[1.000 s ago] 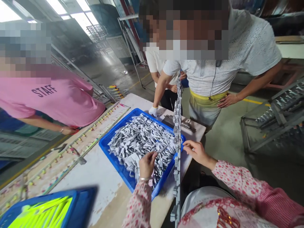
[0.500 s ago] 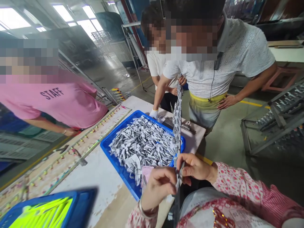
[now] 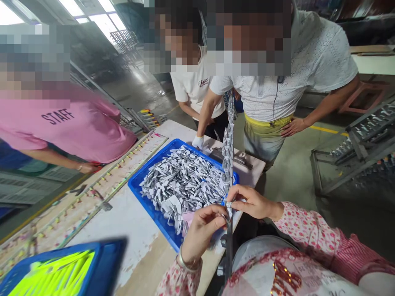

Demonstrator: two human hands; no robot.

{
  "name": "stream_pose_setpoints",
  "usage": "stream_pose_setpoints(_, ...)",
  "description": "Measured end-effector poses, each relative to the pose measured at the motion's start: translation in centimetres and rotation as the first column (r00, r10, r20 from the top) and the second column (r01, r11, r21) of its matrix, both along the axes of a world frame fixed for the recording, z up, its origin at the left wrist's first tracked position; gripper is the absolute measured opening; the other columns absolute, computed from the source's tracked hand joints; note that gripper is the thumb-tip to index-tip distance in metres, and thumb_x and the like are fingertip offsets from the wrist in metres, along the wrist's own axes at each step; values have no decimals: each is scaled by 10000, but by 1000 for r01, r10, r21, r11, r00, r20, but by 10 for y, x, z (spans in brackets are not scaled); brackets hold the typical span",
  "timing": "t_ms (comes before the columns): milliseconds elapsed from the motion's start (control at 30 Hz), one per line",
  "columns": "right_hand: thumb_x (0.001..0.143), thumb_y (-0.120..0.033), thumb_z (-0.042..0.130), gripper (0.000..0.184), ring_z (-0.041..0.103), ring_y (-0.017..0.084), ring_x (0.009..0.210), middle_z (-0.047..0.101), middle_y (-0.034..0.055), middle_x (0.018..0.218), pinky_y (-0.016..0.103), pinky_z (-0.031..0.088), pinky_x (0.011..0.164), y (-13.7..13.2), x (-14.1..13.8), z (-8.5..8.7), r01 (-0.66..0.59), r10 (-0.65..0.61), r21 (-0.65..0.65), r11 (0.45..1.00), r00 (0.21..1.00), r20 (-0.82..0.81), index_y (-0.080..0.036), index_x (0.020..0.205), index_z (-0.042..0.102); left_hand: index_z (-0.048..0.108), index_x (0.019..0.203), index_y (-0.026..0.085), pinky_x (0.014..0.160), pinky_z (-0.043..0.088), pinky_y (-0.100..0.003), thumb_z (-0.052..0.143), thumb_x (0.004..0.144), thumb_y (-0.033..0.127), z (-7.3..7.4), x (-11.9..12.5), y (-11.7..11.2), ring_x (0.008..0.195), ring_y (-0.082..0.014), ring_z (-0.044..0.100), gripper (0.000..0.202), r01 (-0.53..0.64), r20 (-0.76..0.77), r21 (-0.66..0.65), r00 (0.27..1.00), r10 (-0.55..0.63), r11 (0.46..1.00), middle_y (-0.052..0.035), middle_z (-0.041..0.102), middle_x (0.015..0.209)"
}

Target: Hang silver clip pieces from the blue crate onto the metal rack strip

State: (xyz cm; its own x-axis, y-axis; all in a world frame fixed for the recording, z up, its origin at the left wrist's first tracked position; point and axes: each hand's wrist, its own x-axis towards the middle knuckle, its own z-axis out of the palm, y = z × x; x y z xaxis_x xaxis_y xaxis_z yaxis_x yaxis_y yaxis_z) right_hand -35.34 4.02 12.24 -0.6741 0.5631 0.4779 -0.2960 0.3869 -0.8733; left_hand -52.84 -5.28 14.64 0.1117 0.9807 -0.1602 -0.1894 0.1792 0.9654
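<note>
A long metal bar [image 3: 228, 246] runs away from my body, its far part lined with small silver-grey pieces [image 3: 227, 154]. My right hand [image 3: 254, 201] is closed, thumb and forefinger pinching a small silver-grey piece [image 3: 229, 209] against the bar. From the other side, my left hand [image 3: 202, 232] closes thumb and fingertips on the lower part of that same piece; its exact grip is partly hidden. Beside my hands, a blue tray [image 3: 154, 220] holds a heap of loose silver-grey pieces [image 3: 185, 181].
Neon-yellow pieces [image 3: 58, 275] fill another blue tray [image 3: 106, 263] at lower left. Long strips with yellow clips [image 3: 123, 168] lie on the table [image 3: 123, 234]. Co-workers stand opposite, one with a gloved hand [image 3: 198, 142] on the table. A metal rack [image 3: 348, 164] stands right.
My right hand has shifted slightly farther up the bar, and my left fingers have followed a little. Behind the tray, the co-worker in the plain white T-shirt has moved leftward and lowered a hand.
</note>
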Motion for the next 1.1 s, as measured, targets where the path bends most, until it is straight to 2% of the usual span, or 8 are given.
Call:
stream_pose_setpoints(133,948,-340,515,224,563,132,751,596,39,898,261,472,685,-10,-4,2,3,-5,109,994,1000,19,-171,1092,536,618,729,151,576,395,-176,828,647,231,-3,1,-1,582,-71,486,239,-73,20,34,997,72,997,34,566,617)
stream_pose_setpoints(233,903,-455,575,517,570,136,717,580,26,868,251,481,629,-21,-9,-5,144,-142,35,989,989,-41,-178,1291,374,614,901,189,560,397,-178,820,660,251,-12,5,-3,571,-72,482,323,-212,77,31,975,209,977,50,569,637)
stream_pose_setpoints(400,754,-652,656,761,556,143,670,584,48,894,245,439,543,-26,-14,-14,392,-391,110,914,920,-29,-165,1255,354,640,960,195,591,441,-179,824,654,276,-28,10,-6,565,-68,518,366,-373,105,38,924,368,927,54,575,624)
stream_pose_setpoints(567,886,-600,519,425,548,157,676,569,24,751,279,436,620,-24,-15,-12,332,-397,474,815,917,39,-176,883,544,668,915,211,603,460,-168,851,607,291,-37,9,-7,583,-69,549,367,-481,143,59,871,470,875,45,613,641)
stream_pose_setpoints(700,992,-343,424,312,542,156,673,586,36,703,281,425,616,-22,-18,-18,266,-354,671,693,935,-4,-164,772,553,685,843,189,640,488,-198,818,655,290,-36,1,-11,649,-105,587,251,-379,-5,122,924,382,917,8,652,703)
stream_pose_setpoints(767,989,-296,421,306,536,154,660,595,39,694,286,431,619,-20,-20,-22,233,-308,704,671,951,-21,-157,751,554,684,817,184,647,495,-205,775,708,259,-29,-6,-14,673,-120,602,160,-290,-176,206,929,327,935,-6,666,732)
stream_pose_setpoints(967,985,-293,433,287,568,151,700,629,50,740,272,457,647,-21,-20,-28,204,-245,584,785,970,-9,-149,790,589,699,839,199,660,506,-223,705,768,187,-4,-18,-17,714,-157,655,73,16,-628,497,697,347,868,-23,711,781)
stream_pose_setpoints(1100,962,-436,477,307,578,132,700,633,43,816,243,459,643,-15,-13,-42,345,-364,268,900,931,23,-155,913,591,678,828,196,611,503,-200,678,799,222,-13,-26,-11,664,-134,641,40,-157,-570,523,667,480,838,-8,704,767)
